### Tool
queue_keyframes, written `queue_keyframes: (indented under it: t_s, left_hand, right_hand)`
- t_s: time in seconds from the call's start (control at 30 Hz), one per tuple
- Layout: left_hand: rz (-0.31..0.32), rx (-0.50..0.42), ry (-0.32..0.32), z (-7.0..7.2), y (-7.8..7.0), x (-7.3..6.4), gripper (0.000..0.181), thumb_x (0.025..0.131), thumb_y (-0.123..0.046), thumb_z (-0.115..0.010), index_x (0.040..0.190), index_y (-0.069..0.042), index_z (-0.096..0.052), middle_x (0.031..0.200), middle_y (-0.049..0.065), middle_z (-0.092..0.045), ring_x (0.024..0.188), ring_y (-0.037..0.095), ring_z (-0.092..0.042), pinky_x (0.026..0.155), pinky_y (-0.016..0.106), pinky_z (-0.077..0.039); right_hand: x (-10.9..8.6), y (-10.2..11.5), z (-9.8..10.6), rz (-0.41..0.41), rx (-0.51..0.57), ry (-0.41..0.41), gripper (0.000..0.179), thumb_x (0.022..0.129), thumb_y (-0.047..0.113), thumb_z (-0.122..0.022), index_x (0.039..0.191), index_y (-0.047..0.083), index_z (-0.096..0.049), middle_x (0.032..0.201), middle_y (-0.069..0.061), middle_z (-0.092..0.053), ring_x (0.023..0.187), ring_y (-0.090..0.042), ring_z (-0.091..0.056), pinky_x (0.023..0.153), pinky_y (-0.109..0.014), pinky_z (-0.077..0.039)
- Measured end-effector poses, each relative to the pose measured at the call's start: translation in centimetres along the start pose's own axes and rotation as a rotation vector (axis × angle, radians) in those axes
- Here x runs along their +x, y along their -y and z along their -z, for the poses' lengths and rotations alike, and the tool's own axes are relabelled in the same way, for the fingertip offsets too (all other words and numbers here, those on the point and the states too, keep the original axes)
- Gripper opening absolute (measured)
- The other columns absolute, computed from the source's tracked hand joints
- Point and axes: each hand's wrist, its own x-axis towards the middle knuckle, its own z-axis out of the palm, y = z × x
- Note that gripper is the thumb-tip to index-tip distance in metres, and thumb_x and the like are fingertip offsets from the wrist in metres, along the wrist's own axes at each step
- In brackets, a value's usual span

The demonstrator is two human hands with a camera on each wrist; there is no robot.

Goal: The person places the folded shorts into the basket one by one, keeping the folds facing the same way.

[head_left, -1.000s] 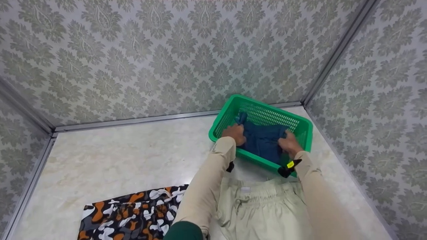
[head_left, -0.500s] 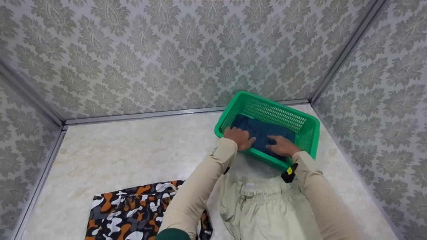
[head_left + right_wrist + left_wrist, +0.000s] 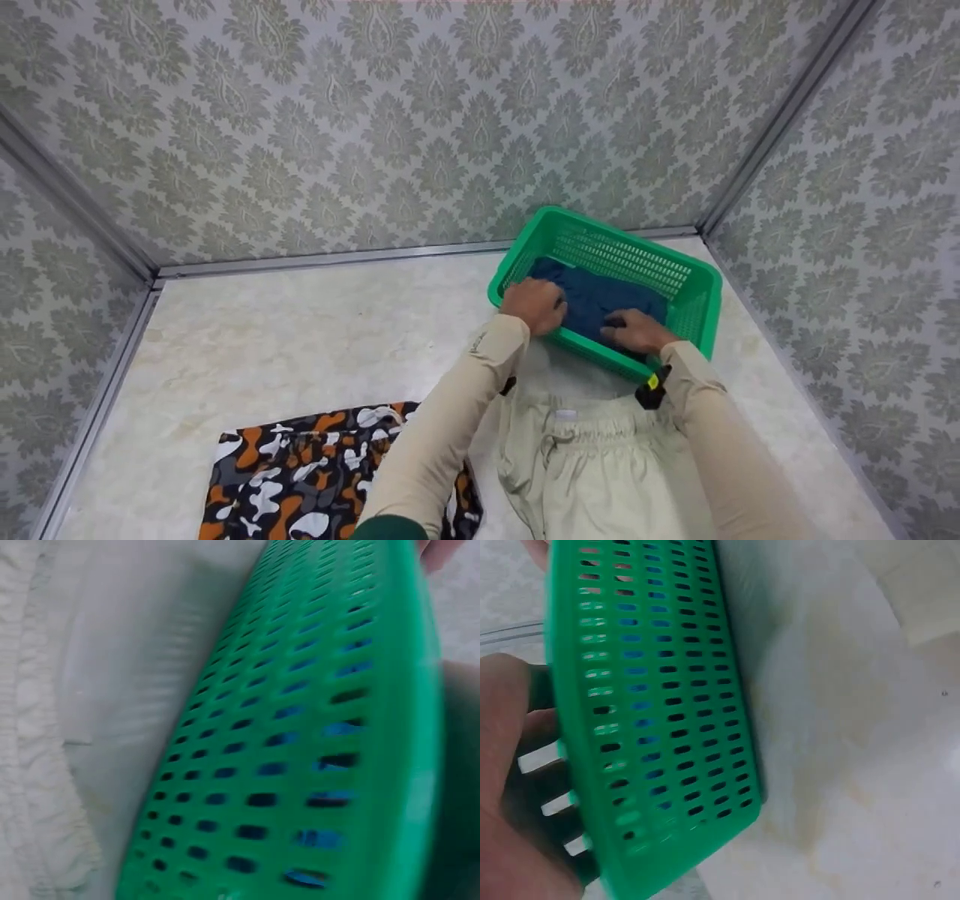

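Clothing in dark blue (image 3: 589, 289) lies low inside a green plastic basket (image 3: 694, 274). The basket sits at the far right of a pale marbled surface (image 3: 300, 337), just beside the far wall (image 3: 360, 150), with its right end close to the right wall (image 3: 862, 225). It is turned a little, so its left end is farther away than its right.

The left hand (image 3: 534, 306) is at the left part of the basket, reaching in over the near rim. Its fingers are bent and mostly hidden, so one cannot tell if they grip the blue cloth or only press on it. The right hand (image 3: 637, 331) is over the near right part of the clothing. Its fingers point left and bend down to the cloth; whether they pinch it, one cannot tell. Both wrist views show bits of blue through the holes in the basket's side.

Near the person, pale green pants (image 3: 600, 465) lie just in front of the basket, with a gathered waist, a drawstring and a small tag. To their left is a garment with black, orange, gray and white blobs (image 3: 300, 480). The left beige sleeve (image 3: 435, 442) passes over its right part. The right beige sleeve (image 3: 727, 442) covers the right side of the pants.
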Motion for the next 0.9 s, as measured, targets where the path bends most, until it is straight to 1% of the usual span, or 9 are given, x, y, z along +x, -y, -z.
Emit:
queue_keyframes:
  t_s: [0.1, 0.2, 0.3, 0.47, 0.57, 0.67, 0.73, 0.8, 0.9]
  left_hand:
    - [-0.072, -0.052, -0.164, 1.6, 0.1, -2.0, 0.028, 0.106, -0.024, -0.052, 0.102, -0.013, -0.077, 0.094, 0.005, -0.069, 0.083, 0.021, -0.063, 0.074, 0.038, -0.054]
    - [-0.095, -0.128, -0.261, 3.7, 0.1, -4.6, 0.023, 0.105, -0.021, -0.053, 0.103, -0.013, -0.074, 0.093, 0.003, -0.066, 0.082, 0.018, -0.060, 0.072, 0.035, -0.051]
    - [-0.082, -0.226, -0.279, 5.5, 0.4, -8.0, 0.016, 0.105, -0.022, -0.054, 0.102, -0.014, -0.067, 0.085, -0.001, -0.063, 0.074, 0.014, -0.057, 0.066, 0.032, -0.048]
    - [-0.027, -0.313, -0.256, 6.6, 2.0, -15.8, 0.012, 0.106, -0.028, -0.054, 0.105, -0.019, -0.062, 0.073, -0.007, -0.059, 0.061, 0.009, -0.054, 0.058, 0.030, -0.045]
    - [0.039, -0.315, -0.215, 5.7, 3.3, -20.9, 0.012, 0.105, -0.031, -0.056, 0.105, -0.021, -0.063, 0.071, -0.009, -0.058, 0.058, 0.009, -0.053, 0.054, 0.030, -0.045]
    - [0.119, -0.341, -0.119, 3.7, 4.4, -25.7, 0.014, 0.104, -0.034, -0.058, 0.106, -0.022, -0.064, 0.079, -0.009, -0.060, 0.064, 0.010, -0.056, 0.058, 0.031, -0.048]
    - [0.171, -0.373, -0.054, 1.9, 5.0, -28.6, 0.017, 0.103, -0.035, -0.059, 0.111, -0.022, -0.066, 0.091, -0.004, -0.063, 0.077, 0.014, -0.059, 0.066, 0.036, -0.051]
    - [0.215, -0.395, -0.022, -0.1, 5.5, -30.9, 0.021, 0.102, -0.032, -0.061, 0.119, -0.021, -0.067, 0.108, 0.003, -0.061, 0.095, 0.022, -0.058, 0.077, 0.046, -0.051]
    - [0.291, -0.378, 0.004, -2.4, 6.3, -33.6, 0.039, 0.100, -0.027, -0.066, 0.138, -0.026, -0.061, 0.136, 0.016, -0.050, 0.124, 0.040, -0.047, 0.095, 0.065, -0.041]
  right_hand:
    - [-0.9, 0.9, 0.3, 0.035, 0.067, -0.126, 0.051, 0.108, 0.024, -0.046, 0.148, -0.008, -0.044, 0.148, -0.032, -0.044, 0.135, -0.048, -0.043, 0.107, -0.060, -0.039]
    - [-1.9, 2.1, 0.7, 0.109, 0.159, -0.261, 0.045, 0.108, 0.022, -0.047, 0.145, -0.003, -0.049, 0.144, -0.027, -0.050, 0.132, -0.043, -0.048, 0.105, -0.057, -0.042]
    - [-2.9, 3.7, 0.6, 0.225, 0.274, -0.382, 0.038, 0.108, 0.020, -0.050, 0.140, -0.001, -0.056, 0.138, -0.021, -0.057, 0.128, -0.035, -0.054, 0.104, -0.050, -0.045]
    - [-4.5, 7.0, -0.7, 0.432, 0.474, -0.486, 0.030, 0.106, 0.017, -0.055, 0.129, -0.001, -0.065, 0.122, -0.017, -0.066, 0.110, -0.027, -0.065, 0.094, -0.038, -0.053]
    - [-5.4, 8.8, -1.8, 0.514, 0.603, -0.494, 0.026, 0.104, 0.013, -0.058, 0.123, -0.002, -0.067, 0.112, -0.017, -0.070, 0.099, -0.032, -0.068, 0.085, -0.037, -0.057]
    - [-6.5, 10.1, -3.9, 0.553, 0.713, -0.438, 0.023, 0.103, 0.010, -0.059, 0.120, -0.002, -0.068, 0.107, -0.016, -0.071, 0.094, -0.037, -0.068, 0.081, -0.039, -0.059]
    - [-7.1, 10.5, -5.7, 0.548, 0.744, -0.360, 0.023, 0.104, 0.010, -0.059, 0.121, -0.002, -0.067, 0.108, -0.016, -0.070, 0.094, -0.039, -0.067, 0.080, -0.041, -0.059]
    - [-7.6, 10.7, -7.7, 0.519, 0.741, -0.268, 0.025, 0.104, 0.011, -0.057, 0.124, -0.002, -0.065, 0.110, -0.017, -0.069, 0.096, -0.037, -0.067, 0.081, -0.041, -0.059]
    - [-8.0, 11.1, -11.2, 0.428, 0.723, -0.128, 0.031, 0.105, 0.014, -0.056, 0.131, -0.003, -0.060, 0.115, -0.023, -0.065, 0.101, -0.038, -0.066, 0.084, -0.042, -0.059]
